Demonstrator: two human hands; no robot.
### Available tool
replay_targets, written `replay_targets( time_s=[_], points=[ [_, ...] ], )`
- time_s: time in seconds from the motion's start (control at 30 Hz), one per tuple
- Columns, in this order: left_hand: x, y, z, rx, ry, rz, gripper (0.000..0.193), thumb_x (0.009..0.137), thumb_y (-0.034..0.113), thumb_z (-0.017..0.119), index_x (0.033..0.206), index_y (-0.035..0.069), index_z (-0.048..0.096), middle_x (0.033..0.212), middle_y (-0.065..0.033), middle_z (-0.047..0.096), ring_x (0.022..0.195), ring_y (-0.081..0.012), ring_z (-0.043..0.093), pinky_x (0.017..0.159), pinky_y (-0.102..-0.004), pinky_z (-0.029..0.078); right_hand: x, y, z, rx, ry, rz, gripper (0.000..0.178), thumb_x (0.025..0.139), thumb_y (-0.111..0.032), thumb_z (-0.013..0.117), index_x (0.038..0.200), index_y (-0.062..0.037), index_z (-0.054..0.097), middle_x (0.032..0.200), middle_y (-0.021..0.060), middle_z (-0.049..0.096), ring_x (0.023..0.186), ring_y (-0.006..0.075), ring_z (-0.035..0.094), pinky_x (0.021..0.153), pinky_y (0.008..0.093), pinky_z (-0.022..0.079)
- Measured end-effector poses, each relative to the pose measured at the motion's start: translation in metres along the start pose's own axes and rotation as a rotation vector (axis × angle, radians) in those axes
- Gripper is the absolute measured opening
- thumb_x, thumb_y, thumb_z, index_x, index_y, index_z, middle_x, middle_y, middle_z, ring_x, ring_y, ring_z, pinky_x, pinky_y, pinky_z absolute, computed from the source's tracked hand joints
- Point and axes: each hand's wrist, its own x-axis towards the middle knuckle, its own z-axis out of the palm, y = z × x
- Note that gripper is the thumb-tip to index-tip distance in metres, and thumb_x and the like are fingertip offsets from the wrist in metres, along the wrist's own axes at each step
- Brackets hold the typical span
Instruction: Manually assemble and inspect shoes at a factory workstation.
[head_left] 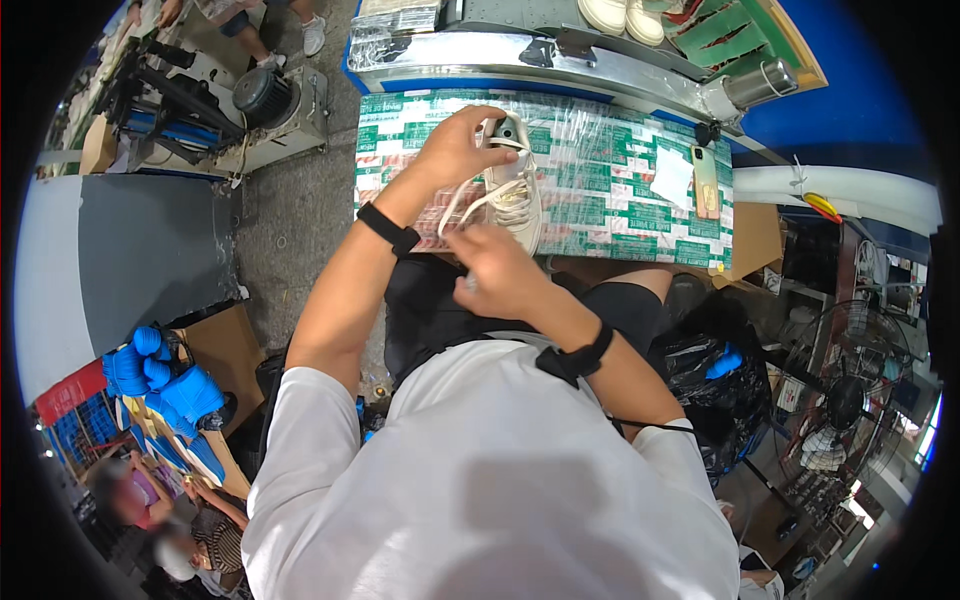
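Observation:
A cream-coloured sneaker [518,215] lies on the tape-covered work table [590,150], toe toward me and heel opening away. My left hand [458,150] grips its collar at the opening, with thumb and fingers closed around the edge near the tongue. A pale shoelace [455,203] loops out from the left side of the shoe. Its lower part runs to my right hand [500,272], which is closed in a pinch on it just in front of the table edge. Several rows of lacing cross the top of the shoe.
On the table's right lie a white paper [672,177] and a phone [706,183]. Behind runs a metal-edged conveyor [520,52] bearing another pair of cream shoes [622,15]. A grey panel [155,265] stands left; a standing fan [845,400] and black bag [705,375] are right.

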Motion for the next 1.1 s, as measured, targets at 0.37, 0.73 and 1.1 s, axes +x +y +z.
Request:
replay_targets(
  time_s=[0.37,0.73,1.1],
  points=[
    [-0.005,-0.001,0.025,-0.061,0.096,0.077,0.084,0.081,0.030,0.100,0.149,0.000,0.062,0.147,-0.0210,0.063,0.138,-0.0370,0.064,0.118,-0.0434,0.053,-0.025,0.048,-0.035,0.125,0.447,0.405,0.067,0.089,-0.012,0.072,0.153,0.0040,0.062,0.115,0.0174,0.068,0.106,0.0342,0.069,0.099,0.0409,0.055],
    [-0.007,-0.019,0.028,-0.249,0.082,0.030,0.083,0.080,0.024,0.102,0.152,0.003,0.064,0.150,-0.0164,0.063,0.141,-0.0331,0.062,0.120,-0.0420,0.050,-0.028,0.050,-0.036,0.057,0.432,0.275,0.066,0.087,-0.016,0.073,0.148,0.0070,0.064,0.114,0.0195,0.067,0.107,0.0394,0.067,0.097,0.0473,0.056],
    [-0.008,-0.021,0.029,-0.294,0.058,-0.035,0.077,0.088,0.014,0.095,0.157,0.007,0.062,0.155,-0.0133,0.061,0.142,-0.0312,0.062,0.115,-0.0418,0.055,-0.046,0.055,-0.068,-0.398,0.230,0.157,0.072,0.081,-0.013,0.074,0.150,0.0045,0.061,0.114,0.0195,0.063,0.108,0.0407,0.063,0.097,0.0521,0.051]
  ],
)
